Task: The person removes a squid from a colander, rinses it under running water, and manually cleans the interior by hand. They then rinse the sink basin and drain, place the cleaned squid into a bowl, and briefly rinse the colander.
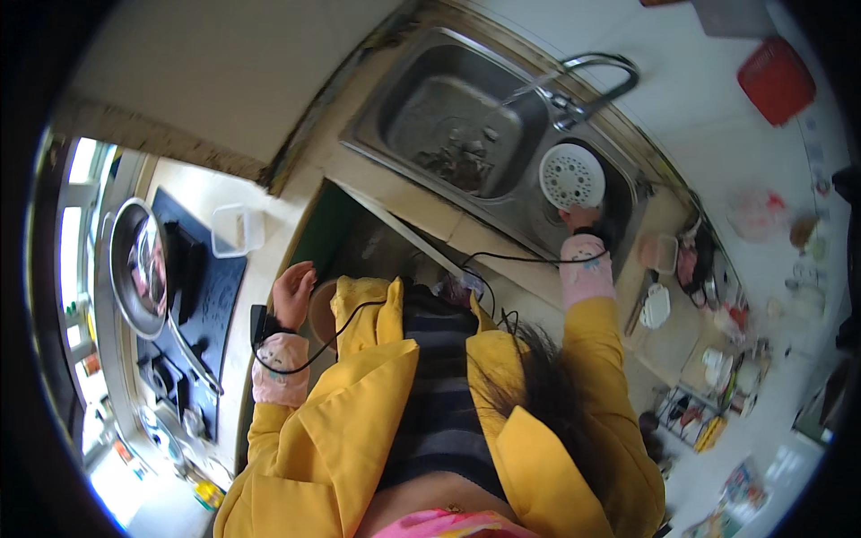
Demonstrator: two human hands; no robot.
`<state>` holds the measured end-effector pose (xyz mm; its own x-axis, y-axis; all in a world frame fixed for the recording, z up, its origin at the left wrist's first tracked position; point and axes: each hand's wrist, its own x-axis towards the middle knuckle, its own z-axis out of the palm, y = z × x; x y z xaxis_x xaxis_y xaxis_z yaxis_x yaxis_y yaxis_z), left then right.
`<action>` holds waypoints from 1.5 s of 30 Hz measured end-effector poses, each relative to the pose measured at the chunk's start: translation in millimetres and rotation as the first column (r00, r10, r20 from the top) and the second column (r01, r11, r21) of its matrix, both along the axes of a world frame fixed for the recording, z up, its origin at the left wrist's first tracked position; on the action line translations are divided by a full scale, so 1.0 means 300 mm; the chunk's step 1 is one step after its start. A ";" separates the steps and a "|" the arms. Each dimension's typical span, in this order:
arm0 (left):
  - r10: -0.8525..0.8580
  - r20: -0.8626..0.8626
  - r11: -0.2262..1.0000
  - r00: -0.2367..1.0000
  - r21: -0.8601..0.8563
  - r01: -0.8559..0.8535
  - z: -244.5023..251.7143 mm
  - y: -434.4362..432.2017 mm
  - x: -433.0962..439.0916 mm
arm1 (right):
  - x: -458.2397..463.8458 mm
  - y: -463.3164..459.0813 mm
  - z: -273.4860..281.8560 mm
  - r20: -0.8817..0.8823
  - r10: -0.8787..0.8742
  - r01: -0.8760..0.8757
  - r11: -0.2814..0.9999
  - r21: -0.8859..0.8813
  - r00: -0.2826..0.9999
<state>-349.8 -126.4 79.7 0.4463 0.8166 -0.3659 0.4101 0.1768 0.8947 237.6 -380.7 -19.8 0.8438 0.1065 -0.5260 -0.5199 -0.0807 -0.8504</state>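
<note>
My right hand (pixel 580 218) grips the near rim of a white perforated plastic colander (pixel 572 176) over the right basin of a steel double sink (pixel 521 222). From the curved chrome faucet (pixel 609 60), water runs into the left basin (pixel 430 87). Dark, wet pieces of food (pixel 461 165) lie in shallow water at that basin's near side. Well to the left, my left hand (pixel 293 294) hangs beside the stove counter with its fingers loosely curled, holding nothing.
A steel pan (pixel 122 269) with food in it stands on the black stove (pixel 225 289); a clear plastic container (pixel 252 232) is beside it. Right of the sink are a white lid (pixel 656 306) and a wire rack (pixel 679 417). A black cable (pixel 518 257) runs between my wrists.
</note>
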 end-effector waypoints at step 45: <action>-0.346 -0.002 0.926 0.938 0.161 0.341 0.019 0.286 0.540 | -0.044 0.477 0.041 0.034 0.950 -0.946 0.312 -0.082 0.311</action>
